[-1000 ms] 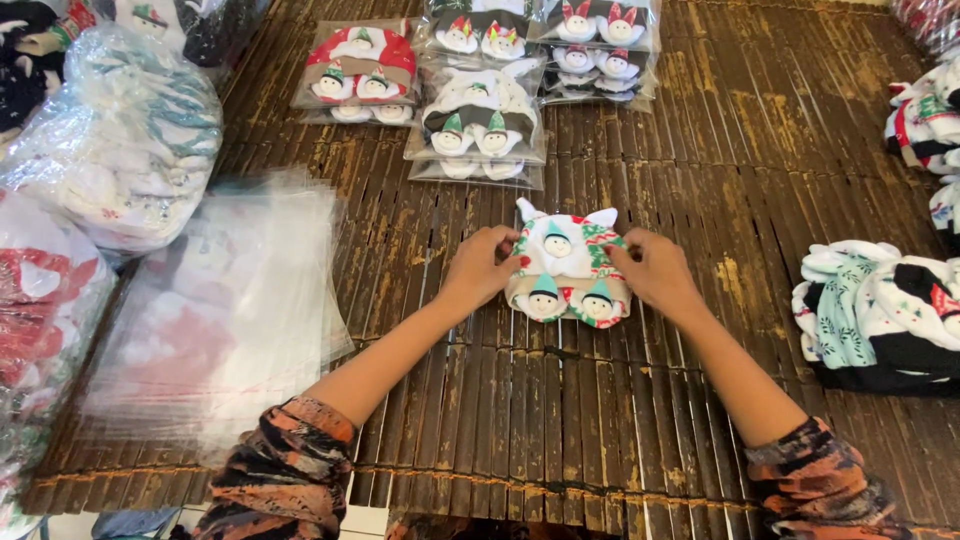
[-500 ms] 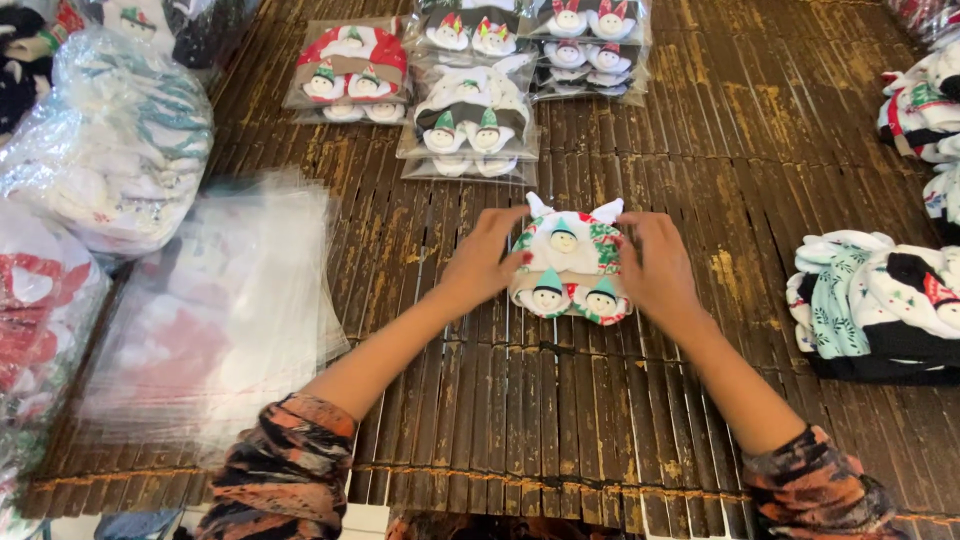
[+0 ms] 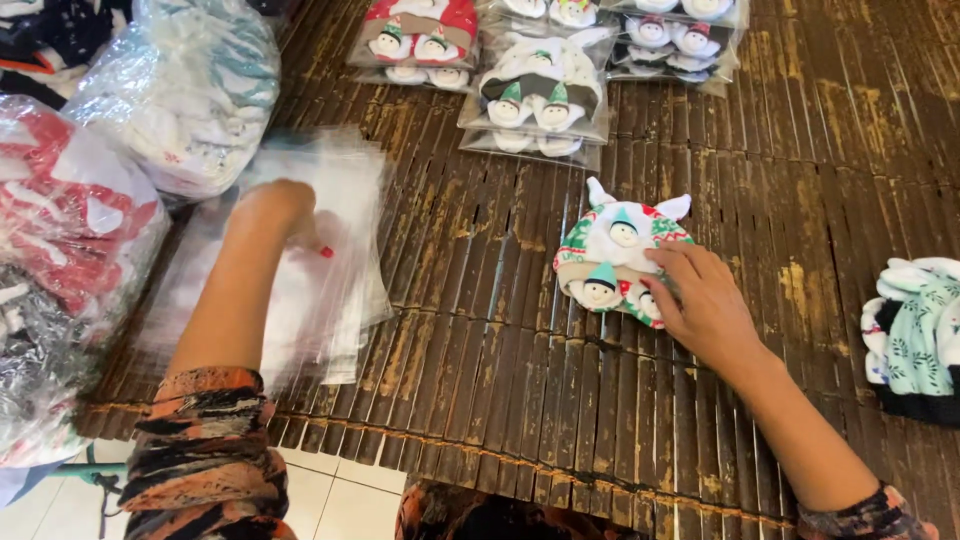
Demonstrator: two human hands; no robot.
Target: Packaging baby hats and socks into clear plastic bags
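A small stack of folded baby hats [image 3: 612, 255], white, green and red with little snowman faces, lies on the dark bamboo-slat table [image 3: 500, 330]. My right hand [image 3: 700, 300] rests flat on the stack's right side, fingers spread over it. My left hand [image 3: 275, 212] is out to the left on a pile of clear plastic bags [image 3: 310, 270], fingers curled onto the top bag; the hand is blurred, so I cannot tell whether a bag is pinched.
Bagged hat sets [image 3: 535, 100] lie in rows at the far edge. Large plastic sacks of hats [image 3: 185, 90] crowd the left side. Loose unbagged hats [image 3: 915, 335] sit at the right edge. The table's front edge runs just before my arms.
My left hand has left the hat stack and swung left onto the pile of clear bags. My right hand stays on the hats. The view has shifted closer.
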